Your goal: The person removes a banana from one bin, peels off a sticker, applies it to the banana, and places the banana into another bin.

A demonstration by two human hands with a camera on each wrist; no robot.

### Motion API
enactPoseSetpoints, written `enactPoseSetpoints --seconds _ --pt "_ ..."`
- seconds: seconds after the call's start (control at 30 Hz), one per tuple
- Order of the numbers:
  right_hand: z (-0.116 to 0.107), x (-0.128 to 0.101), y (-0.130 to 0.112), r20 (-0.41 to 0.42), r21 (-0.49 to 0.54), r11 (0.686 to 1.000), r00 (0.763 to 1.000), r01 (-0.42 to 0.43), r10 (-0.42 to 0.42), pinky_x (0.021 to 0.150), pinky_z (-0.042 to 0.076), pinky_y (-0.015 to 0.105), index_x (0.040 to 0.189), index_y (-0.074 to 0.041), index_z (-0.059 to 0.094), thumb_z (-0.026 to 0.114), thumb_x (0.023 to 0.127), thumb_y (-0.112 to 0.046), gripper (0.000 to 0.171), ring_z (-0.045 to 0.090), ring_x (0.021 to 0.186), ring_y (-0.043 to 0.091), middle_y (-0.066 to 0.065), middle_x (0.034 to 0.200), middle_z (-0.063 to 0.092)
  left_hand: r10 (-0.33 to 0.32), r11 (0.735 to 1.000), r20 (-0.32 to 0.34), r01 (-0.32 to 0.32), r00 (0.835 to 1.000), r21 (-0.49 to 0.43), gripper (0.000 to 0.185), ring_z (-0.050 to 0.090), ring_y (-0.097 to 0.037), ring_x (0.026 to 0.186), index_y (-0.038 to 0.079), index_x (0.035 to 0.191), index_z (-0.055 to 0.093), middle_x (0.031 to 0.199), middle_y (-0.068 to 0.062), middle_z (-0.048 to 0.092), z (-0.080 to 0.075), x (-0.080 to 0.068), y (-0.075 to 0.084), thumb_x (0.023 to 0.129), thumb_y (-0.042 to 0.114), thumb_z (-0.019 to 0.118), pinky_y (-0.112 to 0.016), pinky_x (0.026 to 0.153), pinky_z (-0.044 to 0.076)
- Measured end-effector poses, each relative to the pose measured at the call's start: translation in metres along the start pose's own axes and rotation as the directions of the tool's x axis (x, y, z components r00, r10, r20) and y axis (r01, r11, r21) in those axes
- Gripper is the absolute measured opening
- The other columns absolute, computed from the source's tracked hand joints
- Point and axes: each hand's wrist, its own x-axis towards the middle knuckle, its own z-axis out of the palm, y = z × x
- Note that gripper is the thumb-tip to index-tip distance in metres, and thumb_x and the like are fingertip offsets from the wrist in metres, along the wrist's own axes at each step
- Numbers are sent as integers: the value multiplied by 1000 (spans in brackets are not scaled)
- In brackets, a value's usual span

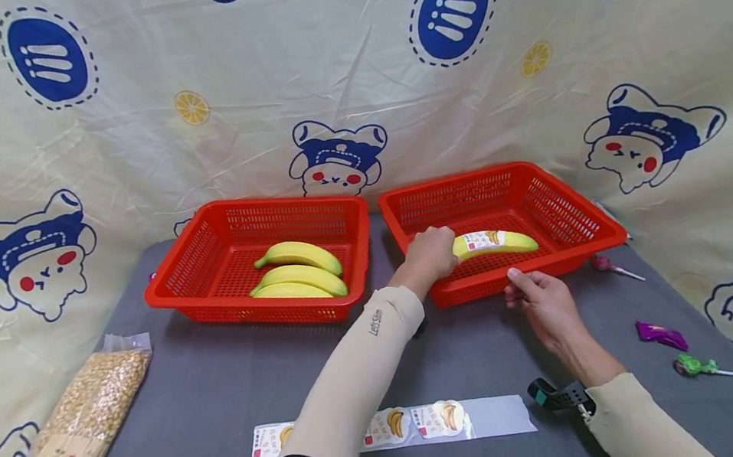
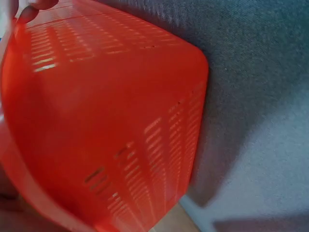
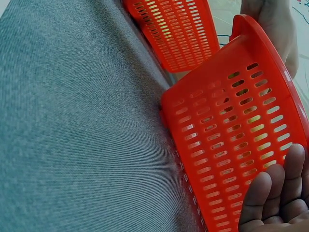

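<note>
Holding 1 curved banana at slotted basket: left hand.

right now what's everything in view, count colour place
Plastic baskets: two, red, back centre
Bananas: three, yellow, left basket
Labelled banana: one, yellow, right basket
Sticker strip: one, pale, front centre
Banana stickers: three visible, white, on strip
Kernel bag: one, tan, left
Lollipops: two, green and dark pink, right
Wrapped candy: one, purple, right
Table: one, grey, beneath
Printed backdrop: one, cream and blue, behind
Wristbands: two, dark, left mostly hidden
Sleeves: two, beige, forearms
Left hand: one, bare, gripping labelled banana
Right hand: one, bare, right basket's front
</note>
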Motion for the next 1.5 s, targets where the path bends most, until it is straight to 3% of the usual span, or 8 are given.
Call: enactPoseSetpoints --seconds 0.3,0.53,0.83,1.27,1.4,1.5 --pt "0 -1 1 -4 9 1000 1000 -9 9 69 52 20 81 -16 65 66 84 -37 22 59 67 9 -5 71 66 14 992 96 -26 995 123 34 54 -14 87 22 114 63 104 4 66 7 0 2 82 32 69 -32 88 42" --pt "-1 0 1 -4 -5 1000 1000 -1 1 69 52 20 81 -17 65 66 85 -38 21 59 67 9 -6 72 66 -1 989 125 -18 992 150 41 54 -15 90 23 117 63 106 4 66 5 -2 4 78 32 72 -32 90 41" --pt "0 1 1 -10 -16 1000 1000 -6 6 69 51 20 82 -17 64 65 86 -37 21 58 67 8 -6 71 65 -1 986 189 -31 982 164 35 52 -14 93 23 116 61 106 4 64 4 -1 3 82 29 68 -33 95 38" --pt "0 1 1 -14 -17 1000 1000 -1 1 69 52 20 83 -15 64 65 86 -38 23 58 67 8 -6 71 65 8 985 215 -45 977 168 32 53 -14 91 23 115 62 103 4 64 4 2 2 84 29 66 -32 92 40" --pt "1 1 1 -16 -16 1000 1000 -1 0 68 51 20 84 -15 65 65 85 -39 23 58 68 8 -6 71 65 19 988 190 -47 982 145 30 53 -14 90 22 112 62 100 4 64 4 3 2 83 29 68 -32 93 41" --pt "1 0 0 -15 -3 1000 1000 -3 3 68 51 19 83 -15 65 66 84 -39 23 58 68 8 -6 71 65 52 992 156 -69 986 105 18 52 -14 83 20 101 64 90 3 63 3 4 -1 84 26 66 -31 87 42"
